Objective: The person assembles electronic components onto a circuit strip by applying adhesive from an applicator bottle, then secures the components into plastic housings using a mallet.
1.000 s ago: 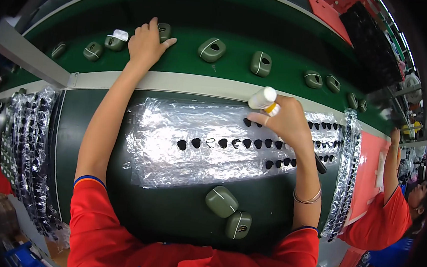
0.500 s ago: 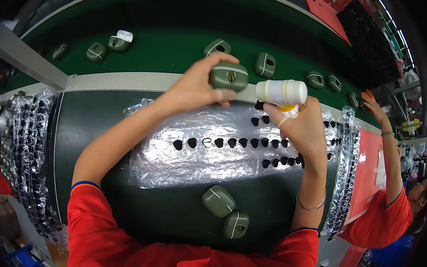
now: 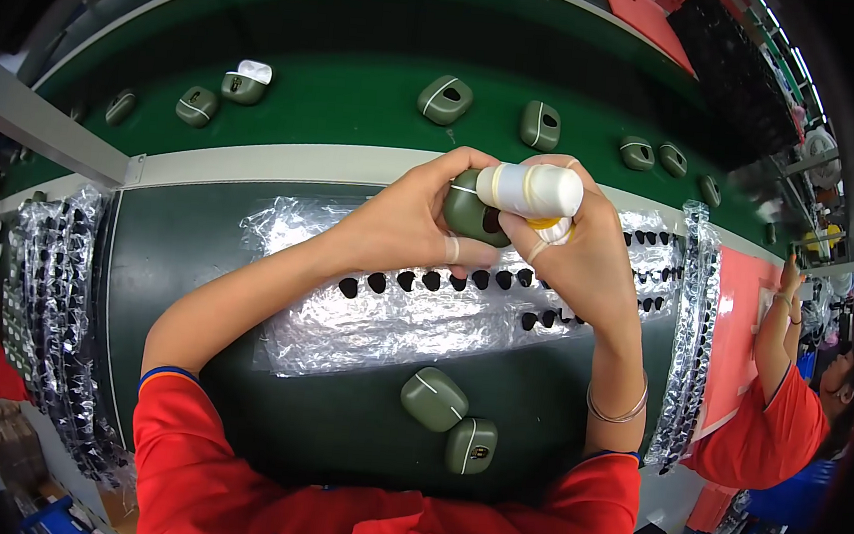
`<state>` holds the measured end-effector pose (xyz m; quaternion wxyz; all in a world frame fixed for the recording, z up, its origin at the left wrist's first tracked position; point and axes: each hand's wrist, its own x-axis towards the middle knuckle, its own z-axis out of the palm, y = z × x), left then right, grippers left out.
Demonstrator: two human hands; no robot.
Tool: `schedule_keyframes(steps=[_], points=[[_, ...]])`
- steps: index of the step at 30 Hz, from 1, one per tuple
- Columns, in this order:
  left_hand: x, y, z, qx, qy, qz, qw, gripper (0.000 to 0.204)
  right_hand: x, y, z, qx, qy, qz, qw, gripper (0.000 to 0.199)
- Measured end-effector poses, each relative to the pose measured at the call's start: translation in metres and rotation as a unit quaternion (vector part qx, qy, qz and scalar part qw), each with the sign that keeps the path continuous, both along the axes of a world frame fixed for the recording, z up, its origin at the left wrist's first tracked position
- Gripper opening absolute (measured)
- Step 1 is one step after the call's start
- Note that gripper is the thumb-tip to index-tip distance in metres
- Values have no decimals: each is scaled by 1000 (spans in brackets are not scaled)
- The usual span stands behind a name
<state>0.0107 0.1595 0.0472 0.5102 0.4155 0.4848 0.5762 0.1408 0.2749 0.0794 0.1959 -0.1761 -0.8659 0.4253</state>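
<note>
My left hand (image 3: 401,210) grips an olive-green, rounded earbud case (image 3: 465,208) from its left side. A dark oval spot shows on the case, close to my right fingertips; I cannot tell whether it is a hole or a black piece. In my right hand (image 3: 593,260) is a white cylinder with pale yellow bands (image 3: 538,189), lying across above the case; its exact kind is unclear. My right thumb and fingers reach the case's right side. Small black rounded pieces (image 3: 431,281) lie in rows on a clear plastic sheet (image 3: 342,331) below my hands.
Two more green cases (image 3: 434,398) lie on the dark tabletop near me. Several cases (image 3: 540,125) sit along the green belt (image 3: 329,109) beyond a pale rail (image 3: 254,165). Hanging plastic strips (image 3: 687,338) and a co-worker's arm (image 3: 773,329) are at the right.
My left hand has turned the case, so its emblem side no longer faces up, and brought it rightward and down. My right hand has moved left to meet it with the white cylinder.
</note>
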Motion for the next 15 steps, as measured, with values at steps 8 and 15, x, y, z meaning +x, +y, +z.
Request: schedule_keyframes(steps=[8, 15], points=[[-12, 1, 4, 6, -27, 36, 999, 43, 3, -12, 13, -19, 156, 0, 988, 45], [-14, 3, -2, -2, -31, 35, 999, 43, -2, -9, 2, 23, 66, 58, 996, 32]])
